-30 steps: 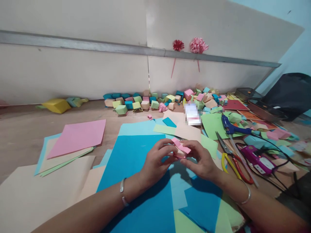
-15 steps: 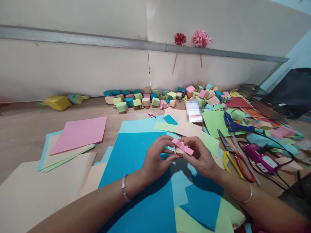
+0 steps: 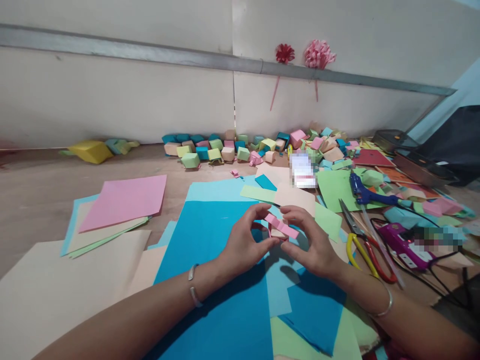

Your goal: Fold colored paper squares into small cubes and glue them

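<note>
As L hand (image 3: 242,245) & R hand (image 3: 315,247) pinch it, pink strip (image 3: 282,227) slants down-right.

Cannot read the pixelated white item (image 3: 303,171) right of centre, nor the pixelated patch (image 3: 437,239) beside the purple glue gun (image 3: 398,243). Sees the pink folded paper (image 3: 282,228) only partly, between fingertips (image 3: 268,243). Loses the black bag (image 3: 455,142) at right edge.
</note>
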`<state>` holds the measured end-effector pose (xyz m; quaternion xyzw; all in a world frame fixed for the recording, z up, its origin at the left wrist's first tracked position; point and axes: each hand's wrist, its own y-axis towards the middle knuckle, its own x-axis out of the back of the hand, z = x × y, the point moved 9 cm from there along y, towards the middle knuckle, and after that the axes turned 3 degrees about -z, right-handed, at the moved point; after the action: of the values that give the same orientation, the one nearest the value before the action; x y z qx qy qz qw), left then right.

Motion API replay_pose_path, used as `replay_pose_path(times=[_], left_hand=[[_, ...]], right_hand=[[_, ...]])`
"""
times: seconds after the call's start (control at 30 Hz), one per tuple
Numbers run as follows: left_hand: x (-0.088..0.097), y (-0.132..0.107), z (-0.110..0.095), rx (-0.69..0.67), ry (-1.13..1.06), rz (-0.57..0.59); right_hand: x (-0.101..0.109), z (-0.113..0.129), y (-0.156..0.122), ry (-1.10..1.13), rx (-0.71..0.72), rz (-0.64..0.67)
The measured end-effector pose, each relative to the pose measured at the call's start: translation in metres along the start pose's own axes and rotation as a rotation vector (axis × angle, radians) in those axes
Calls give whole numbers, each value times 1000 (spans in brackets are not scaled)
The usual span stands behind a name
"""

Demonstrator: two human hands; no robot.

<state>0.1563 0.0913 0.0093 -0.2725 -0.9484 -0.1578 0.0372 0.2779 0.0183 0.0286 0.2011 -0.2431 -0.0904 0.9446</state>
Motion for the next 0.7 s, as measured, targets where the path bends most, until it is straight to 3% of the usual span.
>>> replay_pose_path(times=[0.17, 0.37, 0.7], left_hand=[[-3, -3, -8, -81, 66, 24], [-6, -5, -15, -100, -35, 61], [-7, -4, -12, -58, 26, 74]], right_hand=[[8, 14, 0, -248, 118, -75], [10, 19, -1, -244, 165, -67], [5, 31, -4, -308, 315, -33]])
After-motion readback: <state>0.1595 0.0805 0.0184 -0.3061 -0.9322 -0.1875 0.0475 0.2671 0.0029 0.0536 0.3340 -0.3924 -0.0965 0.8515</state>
